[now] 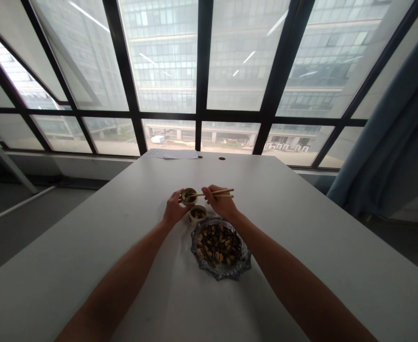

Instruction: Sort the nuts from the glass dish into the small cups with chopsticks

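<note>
My left hand (pixel 174 207) grips a small round cup (pixel 189 203) by its side. In my right hand (pixel 220 202) is a pair of wooden chopsticks (pixel 225 191), their tips inside that cup's mouth. A second small cup (pixel 197 219), with brownish pieces in it, stands just in front of the first. Nearer to me, a scalloped glass bowl (pixel 221 275) holds a mix of dark strips and light brown nut-like pieces (pixel 218 244). What lies between the chopstick tips is too small to tell.
White table (pixel 130 256) under all of it. Papers (pixel 173 154) lie at its far edge, beside two round holes. Large dark-framed windows stand behind, a blue curtain (pixel 383 123) hangs at the right, and a white table leg is at far left.
</note>
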Demonstrator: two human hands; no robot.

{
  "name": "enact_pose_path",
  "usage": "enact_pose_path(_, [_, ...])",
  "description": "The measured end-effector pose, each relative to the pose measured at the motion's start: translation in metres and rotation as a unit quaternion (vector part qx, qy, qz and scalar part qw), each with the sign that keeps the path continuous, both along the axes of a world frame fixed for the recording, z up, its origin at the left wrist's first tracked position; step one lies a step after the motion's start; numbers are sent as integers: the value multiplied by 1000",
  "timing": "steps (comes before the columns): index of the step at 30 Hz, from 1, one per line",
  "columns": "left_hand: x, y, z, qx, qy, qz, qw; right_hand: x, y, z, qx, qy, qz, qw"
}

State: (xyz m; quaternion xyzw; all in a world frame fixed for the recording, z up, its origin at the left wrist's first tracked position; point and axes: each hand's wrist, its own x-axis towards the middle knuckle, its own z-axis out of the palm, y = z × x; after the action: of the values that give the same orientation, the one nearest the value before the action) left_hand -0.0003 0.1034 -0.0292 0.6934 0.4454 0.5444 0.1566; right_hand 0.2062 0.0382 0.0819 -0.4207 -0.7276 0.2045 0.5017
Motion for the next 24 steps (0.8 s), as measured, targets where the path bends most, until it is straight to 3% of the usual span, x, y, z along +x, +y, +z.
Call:
enact_pose_path(4, [1, 1, -2, -18, -2, 6, 1000, 13, -15, 8, -4, 70, -11, 998])
enact_pose_path(9, [0, 3, -5, -52, 20, 26, 998, 49, -43, 16, -56, 169, -50, 983])
enact_pose_path(16, [-2, 6, -8, -63, 39, 29, 997, 93, -72, 13, -130, 131, -38, 982])
enact_pose_path(24, [-2, 7, -9, -83, 60, 35, 994, 103, -76, -4, -137, 105, -55, 984])
